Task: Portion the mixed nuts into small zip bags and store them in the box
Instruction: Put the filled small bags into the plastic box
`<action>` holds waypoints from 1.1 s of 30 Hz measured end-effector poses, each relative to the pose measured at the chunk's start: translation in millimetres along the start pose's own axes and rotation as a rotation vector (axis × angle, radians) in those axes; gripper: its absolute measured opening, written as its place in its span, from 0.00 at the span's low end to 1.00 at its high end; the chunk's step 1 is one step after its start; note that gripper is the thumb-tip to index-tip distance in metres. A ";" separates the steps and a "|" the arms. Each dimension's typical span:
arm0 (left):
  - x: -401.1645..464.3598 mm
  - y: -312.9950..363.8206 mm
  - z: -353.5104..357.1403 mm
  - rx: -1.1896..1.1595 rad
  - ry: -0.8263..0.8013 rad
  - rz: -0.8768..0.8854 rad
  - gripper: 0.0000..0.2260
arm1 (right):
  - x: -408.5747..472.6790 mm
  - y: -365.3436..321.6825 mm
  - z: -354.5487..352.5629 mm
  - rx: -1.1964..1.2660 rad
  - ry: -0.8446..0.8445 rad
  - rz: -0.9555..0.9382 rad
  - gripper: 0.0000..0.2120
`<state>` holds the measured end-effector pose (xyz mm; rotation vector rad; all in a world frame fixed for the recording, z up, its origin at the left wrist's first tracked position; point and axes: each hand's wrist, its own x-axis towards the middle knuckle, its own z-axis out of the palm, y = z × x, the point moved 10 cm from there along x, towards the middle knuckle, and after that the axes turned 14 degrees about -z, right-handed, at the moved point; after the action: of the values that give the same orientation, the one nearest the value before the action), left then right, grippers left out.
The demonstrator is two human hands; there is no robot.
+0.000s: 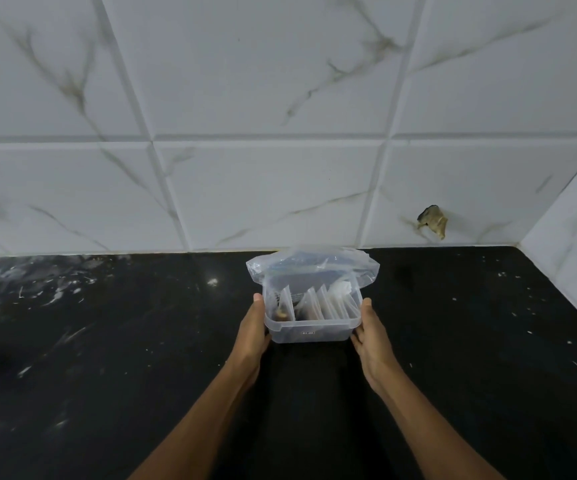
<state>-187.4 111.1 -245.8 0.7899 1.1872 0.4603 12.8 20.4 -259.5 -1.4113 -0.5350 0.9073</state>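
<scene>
One clear rectangular plastic box is set on the black, white-flecked glossy desk near the marble-look tiled wall, with several small clear zip bags stood upright inside; exact count cannot be told. A larger crinkled clear plastic bag is draped over the box's far rim. The box is clasped at its sides by both outstretched arms: left hand and right hand, thumbs up along the walls, fingers wrapped under and mostly hidden.
</scene>
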 end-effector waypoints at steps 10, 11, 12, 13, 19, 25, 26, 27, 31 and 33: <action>36.6 71.2 18.3 0.017 -0.003 0.097 0.27 | 66.5 -43.7 21.4 -0.068 -0.028 -0.092 0.46; 42.1 76.4 19.0 0.017 0.004 0.091 0.28 | 73.7 -46.7 24.9 -0.063 -0.029 -0.099 0.46; 47.8 80.4 18.8 0.013 0.015 0.089 0.28 | 79.4 -49.4 27.9 -0.061 -0.028 -0.103 0.46; 53.9 82.7 17.0 0.009 0.035 0.084 0.29 | 85.0 -49.8 30.2 -0.059 -0.027 -0.104 0.46; 77.7 82.7 11.8 -0.001 0.069 0.032 0.31 | 106.4 -33.2 34.7 -0.066 -0.025 -0.083 0.47; 80.0 78.1 11.4 0.005 0.056 0.008 0.31 | 111.4 -21.7 34.7 -0.110 -0.054 -0.063 0.48; 77.4 76.7 12.3 0.004 0.047 0.009 0.30 | 109.3 -22.7 34.5 -0.121 -0.058 -0.060 0.48; 73.1 74.7 12.1 0.003 0.042 0.008 0.30 | 106.5 -24.8 33.4 -0.130 -0.055 -0.059 0.47; 43.0 48.6 1.3 0.020 0.078 -0.037 0.32 | 75.4 -36.5 21.3 -0.186 -0.030 -0.053 0.42; 20.7 25.0 -9.6 0.017 0.109 -0.077 0.33 | 51.3 -33.3 8.4 -0.196 -0.035 -0.024 0.36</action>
<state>-187.5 144.7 -241.8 0.7382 1.3194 0.4340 42.9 68.9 -236.0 -1.5637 -0.6804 0.8801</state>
